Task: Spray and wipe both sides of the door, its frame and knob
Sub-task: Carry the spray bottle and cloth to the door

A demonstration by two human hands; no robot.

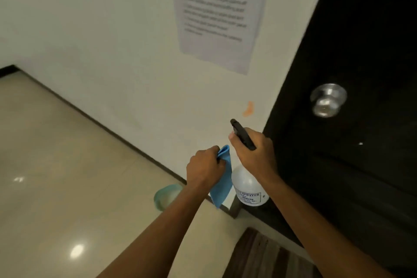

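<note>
Fingers [249, 142] gripping spray bottle [249, 185] neck, likely light; left hand [206, 168] clutching soft blue cloth [222, 184], approaching dark door [361, 52].

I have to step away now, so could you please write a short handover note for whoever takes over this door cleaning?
Left hand: gripping the blue cloth.
Right hand: holding the spray bottle by its black head, nozzle aimed at the wall, not the door.
Door is to the right, knob above the hands.
Done: no wetness or wiped patch visible.
Left: spray and wipe both door sides, frame and knob.
</note>
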